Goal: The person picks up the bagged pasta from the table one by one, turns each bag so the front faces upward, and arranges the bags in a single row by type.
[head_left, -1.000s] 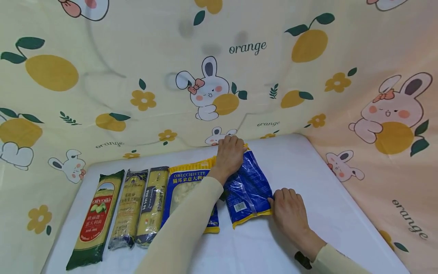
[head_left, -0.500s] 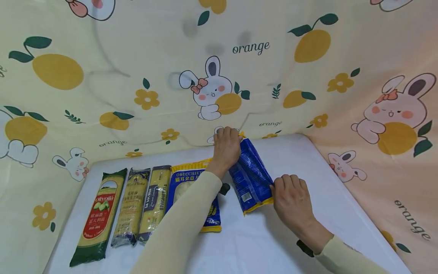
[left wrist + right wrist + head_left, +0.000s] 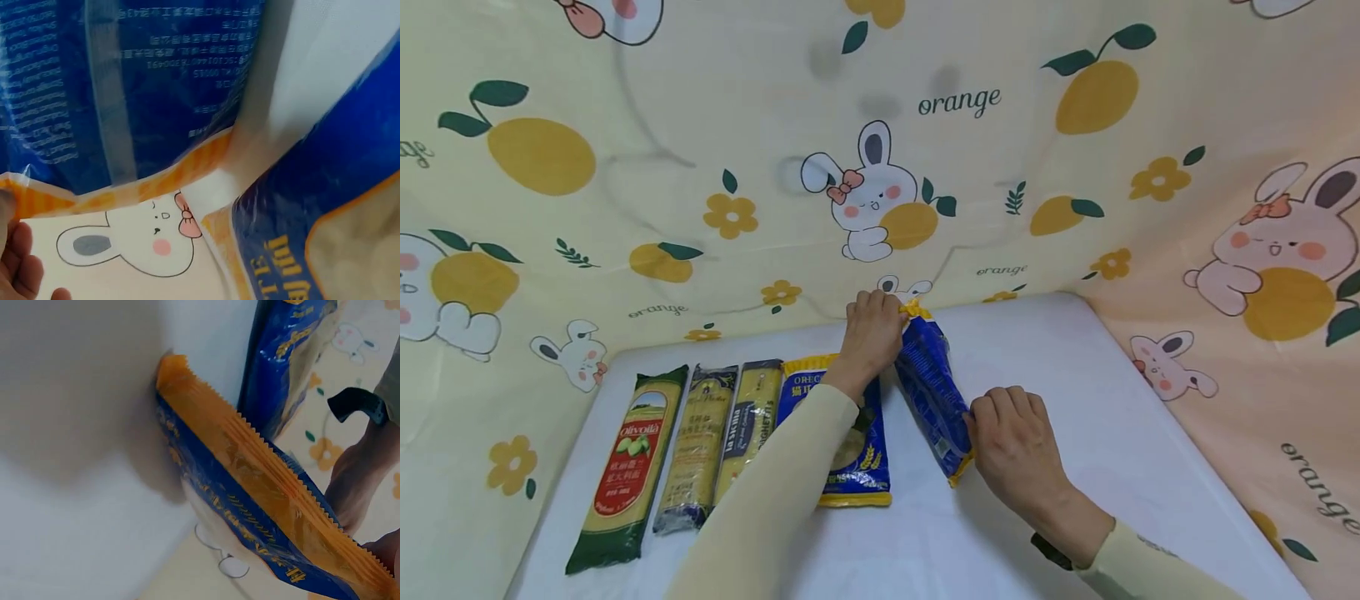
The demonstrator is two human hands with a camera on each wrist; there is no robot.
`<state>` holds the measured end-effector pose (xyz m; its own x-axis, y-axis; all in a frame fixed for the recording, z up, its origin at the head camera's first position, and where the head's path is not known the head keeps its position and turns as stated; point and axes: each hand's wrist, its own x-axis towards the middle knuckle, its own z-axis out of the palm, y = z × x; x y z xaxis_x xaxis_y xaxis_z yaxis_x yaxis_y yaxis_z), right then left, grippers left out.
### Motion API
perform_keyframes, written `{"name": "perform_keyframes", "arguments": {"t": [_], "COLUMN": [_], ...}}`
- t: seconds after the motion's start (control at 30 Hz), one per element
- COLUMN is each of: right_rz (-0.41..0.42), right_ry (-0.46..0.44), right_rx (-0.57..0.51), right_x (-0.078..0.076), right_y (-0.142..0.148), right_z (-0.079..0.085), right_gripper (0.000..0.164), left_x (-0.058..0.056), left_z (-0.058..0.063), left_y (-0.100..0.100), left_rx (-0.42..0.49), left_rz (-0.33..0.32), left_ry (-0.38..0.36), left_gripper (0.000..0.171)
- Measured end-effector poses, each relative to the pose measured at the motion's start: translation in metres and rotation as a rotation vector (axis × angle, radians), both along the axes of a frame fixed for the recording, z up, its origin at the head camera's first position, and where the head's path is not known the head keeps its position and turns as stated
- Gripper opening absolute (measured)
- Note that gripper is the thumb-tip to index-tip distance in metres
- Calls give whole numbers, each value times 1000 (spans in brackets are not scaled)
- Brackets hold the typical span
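Note:
A blue pasta bag with orange ends [image 3: 934, 392] stands tilted up on its long edge on the white table [image 3: 1060, 392]. My left hand [image 3: 872, 333] grips its far orange end, whose blue printed back [image 3: 156, 81] fills the left wrist view. My right hand [image 3: 1011, 442] holds the near end, and the bag's serrated orange seal [image 3: 262, 487] crosses the right wrist view. Just left of it lies a second blue orecchiette bag [image 3: 850, 450], flat, partly under my left forearm.
Three long spaghetti packs lie side by side on the left: a green Olivoila one [image 3: 628, 467] and two clear ones [image 3: 696, 450] [image 3: 748, 429]. A yellow cartoon-print cloth [image 3: 962, 167] walls the table at the back and right.
Both hands have turned the blue bag from lying flat to standing on its edge and shifted it left, closer to the orecchiette bag. The view has drifted slightly.

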<state>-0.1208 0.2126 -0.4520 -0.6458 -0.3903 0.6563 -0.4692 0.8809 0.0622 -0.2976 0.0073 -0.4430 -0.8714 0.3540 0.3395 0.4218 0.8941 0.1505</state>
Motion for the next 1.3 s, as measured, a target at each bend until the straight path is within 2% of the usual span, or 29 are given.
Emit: {"name": "perform_keyframes", "arguments": {"t": [0.07,0.23,0.33,0.47,0.53,0.6,0.7,0.83,0.97,1.13,1.3], "right_rz": [12,37,54,72,74,75,79,87,99,129,166], "right_ry": [-4,-1,18,34,36,34,20,-3,-10,-31,-11], "right_rx": [-2,-6,-10,-6,-2,-2,1,16,24,49,61], "right_x": [1,2,2,2,2,2,4,5,6,8,10], "right_y": [-3,-8,-11,-15,-17,-19,-21,-24,-29,-42,-63], "right_z": [1,2,1,0,0,-1,-1,-3,-4,-3,-6], "right_gripper": [34,35,35,31,30,31,34,40,37,18,19], "left_x": [1,2,1,-1,-2,-3,-2,0,2,1,4], "left_z": [3,14,20,26,28,29,29,28,24,22,23], "left_y": [-2,-1,2,6,8,9,8,4,-5,-20,-35], "left_rx": [-7,20,26,-26,-52,-54,-61,-111,-170,-204,-224], "left_rz": [11,86,139,216,231,209,131,27,-39,-71,-57], "left_ry": [9,-4,-64,-168,-202,-220,-212,-129,-31,4,-38], "left_gripper": [28,35,50,75,82,79,62,39,34,33,32]}}
